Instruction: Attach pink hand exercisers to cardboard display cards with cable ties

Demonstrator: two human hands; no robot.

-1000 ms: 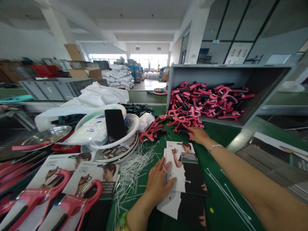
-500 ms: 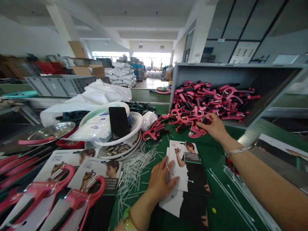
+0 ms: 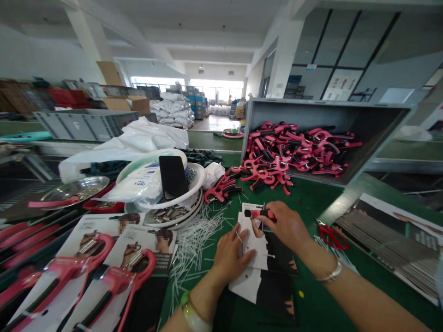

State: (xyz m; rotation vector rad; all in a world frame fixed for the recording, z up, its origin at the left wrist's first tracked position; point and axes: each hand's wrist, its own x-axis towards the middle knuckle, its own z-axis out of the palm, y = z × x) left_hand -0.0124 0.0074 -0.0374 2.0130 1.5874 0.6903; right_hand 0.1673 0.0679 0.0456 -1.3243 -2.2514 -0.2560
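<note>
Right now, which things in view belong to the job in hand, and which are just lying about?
Seem to belong:
pink tool, in the right hand
cards, under the left hand
white ties
bin of pink tools

Seem just lying about:
phone
plastic bag
yellow dot

Look, the right hand (image 3: 289, 227) hides much of its pink grip (image 3: 256, 214), while the bottom edge crops two cards (image 3: 149, 297) at left, fine print (image 3: 127, 232) unreadable!

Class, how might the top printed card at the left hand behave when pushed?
The top printed card is probably fairly stiff: it lies flat, edges straight. It looks thin, so likely light. It might slide over the lower card it overlaps.
</note>
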